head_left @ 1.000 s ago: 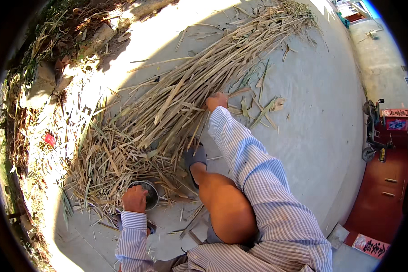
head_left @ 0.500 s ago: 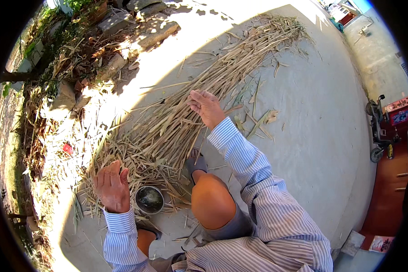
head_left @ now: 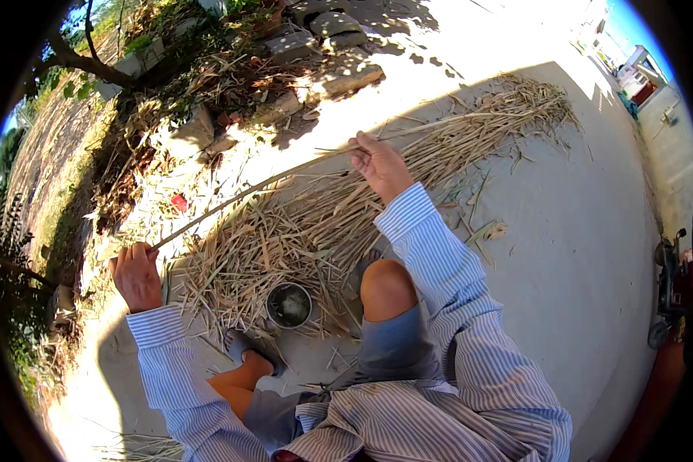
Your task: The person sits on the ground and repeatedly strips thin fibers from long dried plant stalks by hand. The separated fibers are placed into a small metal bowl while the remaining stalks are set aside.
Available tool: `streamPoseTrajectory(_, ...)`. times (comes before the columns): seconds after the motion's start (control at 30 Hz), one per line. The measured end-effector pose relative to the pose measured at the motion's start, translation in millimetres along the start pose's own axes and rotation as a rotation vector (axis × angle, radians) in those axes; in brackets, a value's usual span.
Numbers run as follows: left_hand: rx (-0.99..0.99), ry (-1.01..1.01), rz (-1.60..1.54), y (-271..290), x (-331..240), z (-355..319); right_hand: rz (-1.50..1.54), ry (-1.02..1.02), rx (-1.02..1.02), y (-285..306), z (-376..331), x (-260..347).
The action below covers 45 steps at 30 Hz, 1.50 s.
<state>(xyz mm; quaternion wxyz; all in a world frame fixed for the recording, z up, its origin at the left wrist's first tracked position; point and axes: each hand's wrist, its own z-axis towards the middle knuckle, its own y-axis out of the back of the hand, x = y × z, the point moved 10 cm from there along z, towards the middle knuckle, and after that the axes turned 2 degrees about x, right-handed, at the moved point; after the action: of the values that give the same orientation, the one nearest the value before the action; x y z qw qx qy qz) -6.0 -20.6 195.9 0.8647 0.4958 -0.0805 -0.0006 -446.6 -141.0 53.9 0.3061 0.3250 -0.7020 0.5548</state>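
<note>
A long, thin dry stalk (head_left: 246, 192) stretches slantwise between my two hands above the heap. My left hand (head_left: 137, 279), at the far left, is closed around its lower end. Higher up, my right hand (head_left: 380, 165) pinches the same stalk between thumb and fingers, and its far part runs on to the right over the heap. Beneath lies a large heap of dry stalks (head_left: 323, 223), bundled lengthwise toward the upper right and loosely tangled with husks nearer my feet. A round metal bowl (head_left: 289, 306) with cloudy contents stands at the heap's near edge, between my legs.
Stones (head_left: 346, 80) and dry leaf litter border the heap at the upper left, with a tree branch (head_left: 92, 63) beyond. A small red scrap (head_left: 179, 203) lies near the litter. Grey concrete (head_left: 562, 254) spreads to the right, where a dark wheeled vehicle (head_left: 664, 289) stands.
My left hand has moved outward to the left and now grips the stalk's end; before, its fingers were raised above the heap. The stalk now spans both hands. The whole view has shifted.
</note>
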Motion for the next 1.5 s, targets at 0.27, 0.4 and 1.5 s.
streamPoseTrajectory(0.27, -0.054, -0.011, 0.035, 16, 33, -37, -0.221, 0.094, 0.121, -92, -25, -15)
streamPoseTrajectory(0.4, -0.161, -0.104, -0.257, 10, -25, -27, -0.266, 0.109, 0.216, -138, -41, -51)
streamPoseTrajectory(1.5, 0.220, 0.230, -0.899, -103, -12, -28, -0.226, -0.037, 0.408, -148, -11, -99)
